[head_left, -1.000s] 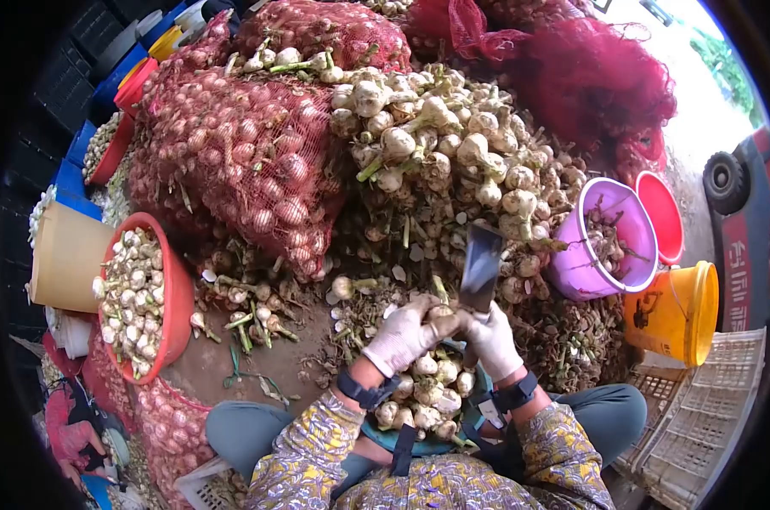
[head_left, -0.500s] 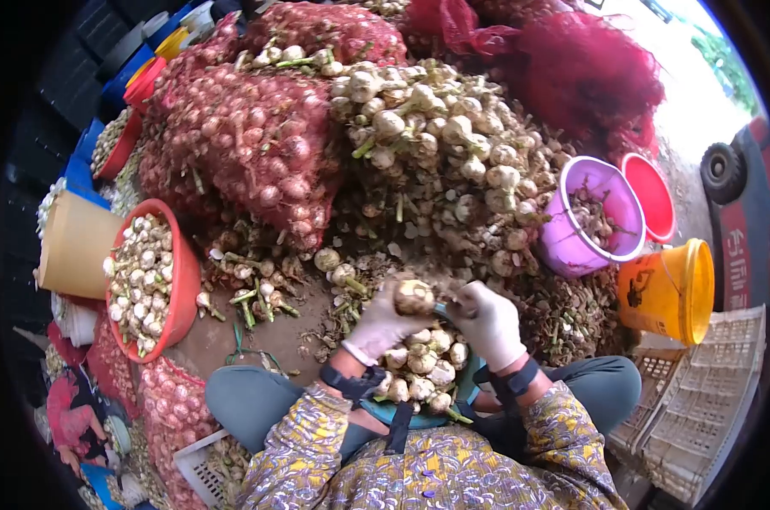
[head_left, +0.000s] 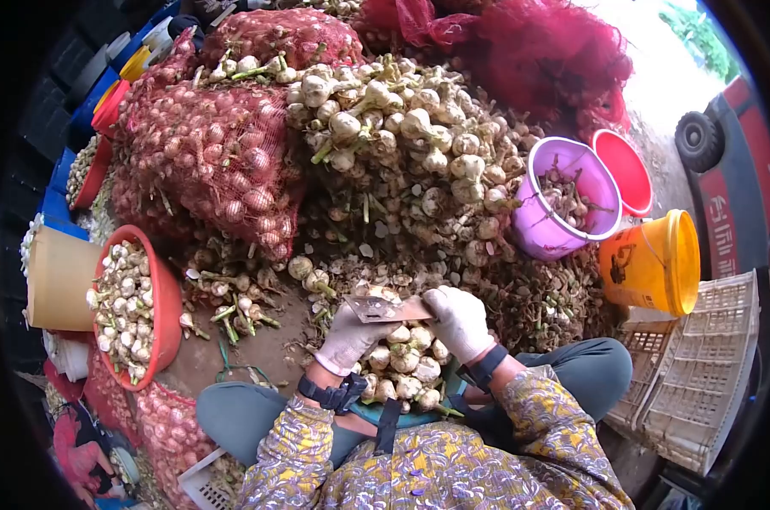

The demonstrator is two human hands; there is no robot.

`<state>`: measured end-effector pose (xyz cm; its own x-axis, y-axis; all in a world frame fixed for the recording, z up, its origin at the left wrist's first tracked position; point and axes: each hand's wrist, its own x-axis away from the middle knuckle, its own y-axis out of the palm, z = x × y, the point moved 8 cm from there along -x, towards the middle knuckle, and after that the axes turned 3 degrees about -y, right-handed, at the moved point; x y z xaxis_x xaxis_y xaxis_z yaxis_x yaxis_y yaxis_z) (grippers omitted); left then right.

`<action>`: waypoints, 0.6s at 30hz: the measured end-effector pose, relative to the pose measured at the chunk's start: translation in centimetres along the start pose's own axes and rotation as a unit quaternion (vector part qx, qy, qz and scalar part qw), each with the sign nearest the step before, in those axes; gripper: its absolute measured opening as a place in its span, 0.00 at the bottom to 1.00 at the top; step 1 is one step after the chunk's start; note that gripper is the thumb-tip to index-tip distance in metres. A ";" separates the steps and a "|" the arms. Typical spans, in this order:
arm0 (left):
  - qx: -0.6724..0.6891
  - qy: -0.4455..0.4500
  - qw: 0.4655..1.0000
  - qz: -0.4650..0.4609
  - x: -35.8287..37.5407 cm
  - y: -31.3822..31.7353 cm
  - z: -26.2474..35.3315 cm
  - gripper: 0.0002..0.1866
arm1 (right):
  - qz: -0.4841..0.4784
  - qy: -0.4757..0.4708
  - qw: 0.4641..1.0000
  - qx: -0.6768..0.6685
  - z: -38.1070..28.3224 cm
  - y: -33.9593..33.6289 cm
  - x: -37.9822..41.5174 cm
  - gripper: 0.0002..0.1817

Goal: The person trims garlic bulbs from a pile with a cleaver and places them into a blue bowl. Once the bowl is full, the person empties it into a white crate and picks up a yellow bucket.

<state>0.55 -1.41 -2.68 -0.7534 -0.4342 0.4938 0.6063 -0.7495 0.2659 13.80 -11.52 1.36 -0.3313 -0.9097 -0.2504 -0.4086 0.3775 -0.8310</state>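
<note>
My right hand [head_left: 460,321], in a pale glove, is closed around the handle end of a flat, wide-bladed knife [head_left: 392,309]. Its blade reaches left across to my left hand [head_left: 353,337], also gloved, whose fingers are curled around a garlic bulb mostly hidden behind the blade. Below both hands, a teal basin [head_left: 370,415] sits between my crossed legs. Whitish garlic bulbs [head_left: 406,364] fill it, some with green stem stubs.
Ahead rises a big heap of garlic [head_left: 419,127], beside a red mesh sack of garlic [head_left: 223,161]. On the left stands a red basin [head_left: 168,310] of trimmed bulbs. To the right are a purple bucket [head_left: 538,229], a yellow bucket [head_left: 648,263] and white crates [head_left: 699,374].
The knife blade has turned broad side up and now covers most of the garlic bulb in my left hand. The view has shifted, moving the surroundings slightly left.
</note>
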 end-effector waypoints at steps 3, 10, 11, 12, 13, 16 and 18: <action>0.042 -0.023 0.999 0.024 -0.2 0.0 -0.3 0.24 | 0.003 0.013 1.000 -0.010 0.6 1.1 0.1 0.04; -0.027 0.090 0.995 -0.021 2.9 0.1 6.7 0.36 | -0.006 0.159 0.987 -0.019 4.3 0.3 -0.4 0.09; -0.106 0.051 0.993 -0.028 2.5 -0.1 5.4 0.37 | 0.019 0.156 0.987 -0.044 2.4 -0.8 -0.8 0.09; -0.159 0.088 0.983 -0.030 2.1 0.9 5.2 0.28 | 0.026 0.115 0.989 -0.095 0.4 -1.8 -1.5 0.08; -0.332 0.156 0.930 -0.012 2.6 2.0 5.5 0.14 | 0.023 0.057 0.989 -0.135 -1.1 -2.5 -1.7 0.08; -0.517 0.321 0.792 -0.050 6.2 5.9 7.8 0.03 | -0.210 0.146 0.967 -0.002 5.8 3.1 1.9 0.14; -0.532 0.216 0.797 -0.189 5.5 5.6 3.8 0.12 | -0.127 0.141 0.982 -0.017 5.7 1.8 0.8 0.13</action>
<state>0.76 -6.11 4.67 -0.9874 -0.0368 0.1536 -0.0707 -0.7668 -0.6380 17.68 -12.56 -3.17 -0.4352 -0.8931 0.1141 -0.5344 0.1542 -0.8310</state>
